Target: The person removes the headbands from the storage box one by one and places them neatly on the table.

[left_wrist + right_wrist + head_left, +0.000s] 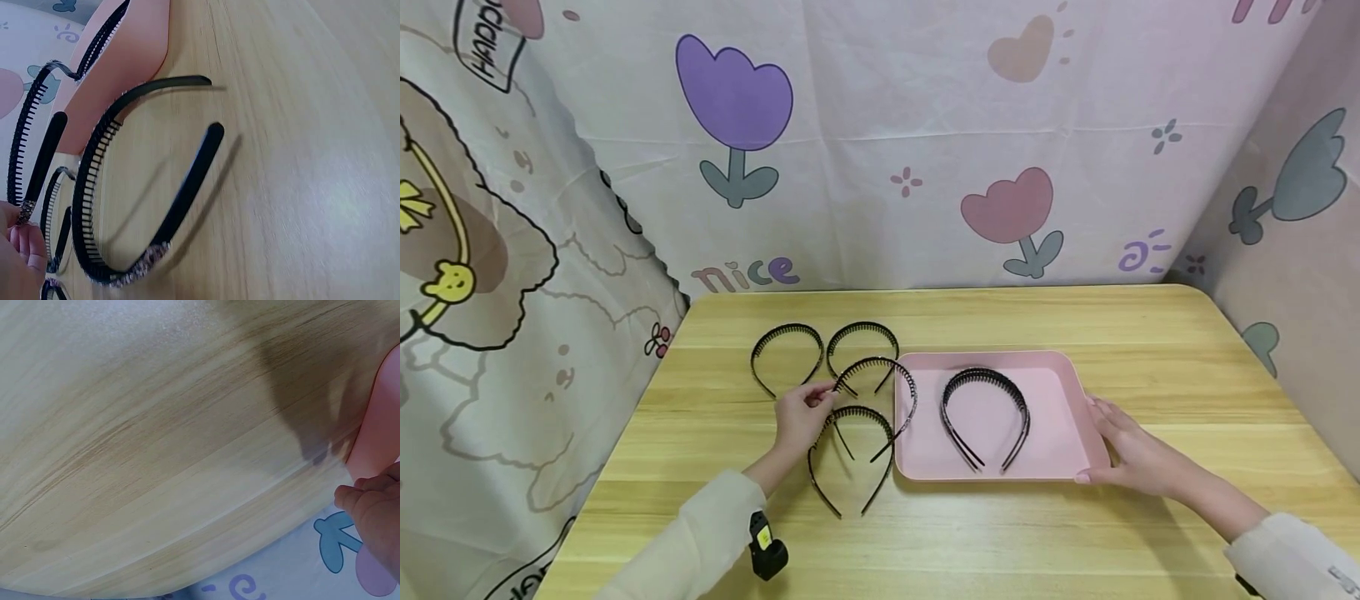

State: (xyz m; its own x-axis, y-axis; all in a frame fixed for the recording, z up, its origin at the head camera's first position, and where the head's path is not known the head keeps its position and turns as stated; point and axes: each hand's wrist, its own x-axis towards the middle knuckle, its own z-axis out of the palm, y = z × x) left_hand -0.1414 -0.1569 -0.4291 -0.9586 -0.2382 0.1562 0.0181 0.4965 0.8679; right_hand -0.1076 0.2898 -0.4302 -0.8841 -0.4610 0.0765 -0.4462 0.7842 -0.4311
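My left hand [805, 417] pinches one side of a black toothed headband [914, 400], holding it raised beside the tray's left edge. In the left wrist view, this held headband [19, 144] shows a glittery section near the fingertips. Below it, another black headband [822, 490] lies on the table. Two more, a far-left headband [786, 327] and a headband next to it [863, 325], lie farther back. Nested black headbands [992, 377] lie in the pink tray [1060, 417]. My right hand [1138, 458] rests against the tray's right side, its fingers extended along the rim and thumb at the front corner.
The wooden table [1000, 542] ends at a patterned cloth backdrop [880, 167] behind. More printed cloth [490, 400] hangs along the left side, and another stretch [1300, 292] on the right.
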